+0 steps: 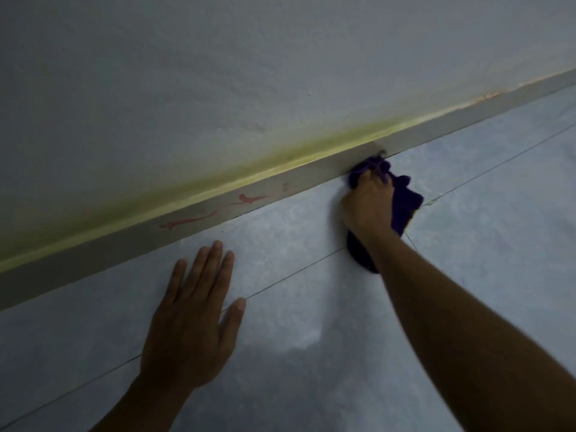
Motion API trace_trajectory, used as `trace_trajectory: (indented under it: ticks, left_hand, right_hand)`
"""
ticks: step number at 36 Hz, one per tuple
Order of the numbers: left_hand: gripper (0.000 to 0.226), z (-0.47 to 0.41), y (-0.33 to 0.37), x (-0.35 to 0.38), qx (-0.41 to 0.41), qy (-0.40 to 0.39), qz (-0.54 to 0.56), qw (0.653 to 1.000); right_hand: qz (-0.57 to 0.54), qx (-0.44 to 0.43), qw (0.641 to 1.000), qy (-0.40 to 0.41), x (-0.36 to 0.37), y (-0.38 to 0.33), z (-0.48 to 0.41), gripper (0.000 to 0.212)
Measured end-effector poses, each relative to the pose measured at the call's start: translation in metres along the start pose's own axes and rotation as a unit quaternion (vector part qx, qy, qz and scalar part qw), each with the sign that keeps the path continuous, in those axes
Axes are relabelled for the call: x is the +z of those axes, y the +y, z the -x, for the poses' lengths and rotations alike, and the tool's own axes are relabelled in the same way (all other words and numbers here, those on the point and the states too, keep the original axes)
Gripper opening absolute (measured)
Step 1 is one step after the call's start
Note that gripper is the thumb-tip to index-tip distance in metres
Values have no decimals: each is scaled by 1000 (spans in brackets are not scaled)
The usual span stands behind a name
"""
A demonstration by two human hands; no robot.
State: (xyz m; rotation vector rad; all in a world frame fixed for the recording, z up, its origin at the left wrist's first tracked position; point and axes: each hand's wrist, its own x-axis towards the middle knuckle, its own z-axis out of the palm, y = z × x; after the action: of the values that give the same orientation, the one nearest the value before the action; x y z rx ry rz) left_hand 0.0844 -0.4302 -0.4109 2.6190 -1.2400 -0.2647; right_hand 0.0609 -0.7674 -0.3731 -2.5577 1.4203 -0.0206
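Wiping: right hand [367, 204] grips a bunched purple cloth [405, 201], fingers curled round it, pushing it against the skirting board [124, 247] at far right.
Cloth: touches the foot of the skirting board where it meets the tiled floor [311, 307]; its tail lies under the wrist.
Left hand [190, 325]: flat on the floor, palm down, fingers straight and slightly spread, near left, well apart from the cloth.
Skirting board: red smears [246, 199] left of the cloth.
Wall [218, 73]: yellow-green stain [280, 157] along its base.

Two bare forearms [452, 322], bare left hand [187, 322], bare right hand [367, 207]
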Motion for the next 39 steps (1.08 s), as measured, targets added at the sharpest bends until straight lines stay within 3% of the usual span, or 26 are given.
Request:
trace_trajectory:
  ticks: [11, 18, 23, 29, 35, 39]
  left_hand:
    - [73, -2, -1, 1, -3, -14, 0, 1000]
    - [73, -3, -2, 3, 4, -14, -4, 1000]
    - [74, -3, -1, 1, 8, -12, -14, 1000]
    - [75, -2, 2, -1, -3, -17, -23, 1000]
    - [76, -4, 0, 1, -2, -26, -16, 1000]
    - [76, 14, -11, -3, -14, -15, 23, 1000]
  right_hand:
    - [-47, 4, 997, 55, 15, 1, -3, 40]
    - [44, -89, 994, -36, 16, -16, 32, 53]
    - [-28, -122, 991, -56, 14, -12, 43, 53]
    - [-73, -255, 962, -65, 27, -20, 105, 51]
    - [-163, -227, 960, -15, 26, -12, 112, 47]
    - [-123, -237, 964, -16, 27, -15, 103, 62]
